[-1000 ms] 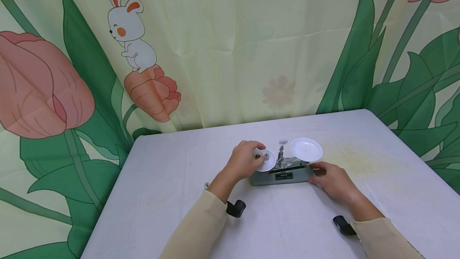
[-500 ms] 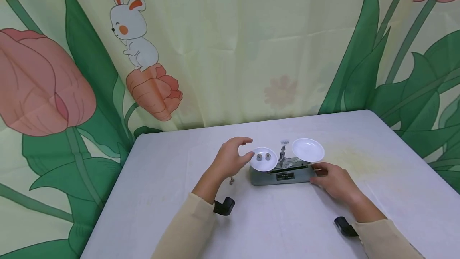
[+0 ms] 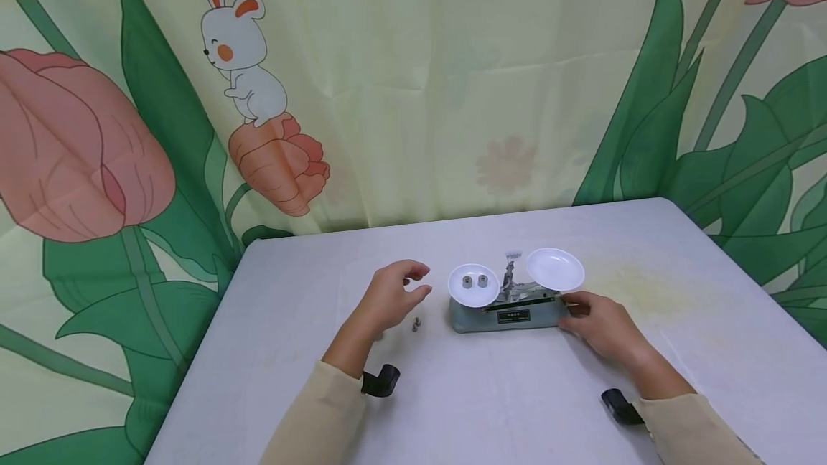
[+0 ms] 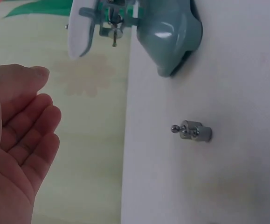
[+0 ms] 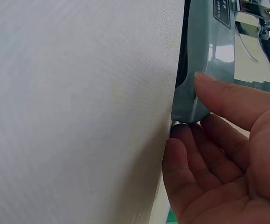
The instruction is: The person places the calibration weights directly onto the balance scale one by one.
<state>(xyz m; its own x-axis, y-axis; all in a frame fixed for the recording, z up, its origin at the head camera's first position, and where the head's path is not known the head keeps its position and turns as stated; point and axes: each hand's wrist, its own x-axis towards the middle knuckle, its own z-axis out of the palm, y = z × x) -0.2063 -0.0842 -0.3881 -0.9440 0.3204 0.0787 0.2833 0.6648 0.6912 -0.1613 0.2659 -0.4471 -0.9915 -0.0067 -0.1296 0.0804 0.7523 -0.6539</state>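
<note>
A grey-green balance scale (image 3: 510, 316) stands on the table, with a white pan on each side. Two small metal weights (image 3: 474, 281) sit on its left pan (image 3: 474, 300); the right pan (image 3: 555, 269) holds nothing and sits higher. My left hand (image 3: 390, 298) hovers left of the scale, fingers loosely bent and holding nothing. Below it, a little cluster of knobbed metal weights (image 4: 193, 131) stands on the table, also visible as weights (image 3: 416, 324) in the head view. My right hand (image 5: 228, 154) grips the right end of the base, thumb on the front and fingers around the end.
A white cloth covers the table (image 3: 517, 407). Behind it hangs a curtain (image 3: 400, 92) printed with tulips and a rabbit. Something small shows partly beside my left wrist, too hidden to tell. Each wrist wears a black camera (image 3: 382, 381).
My left hand has let go of a weight on the left pan and drawn back leftward. Two weights now stand uncovered there. The right hand stays at the base.
</note>
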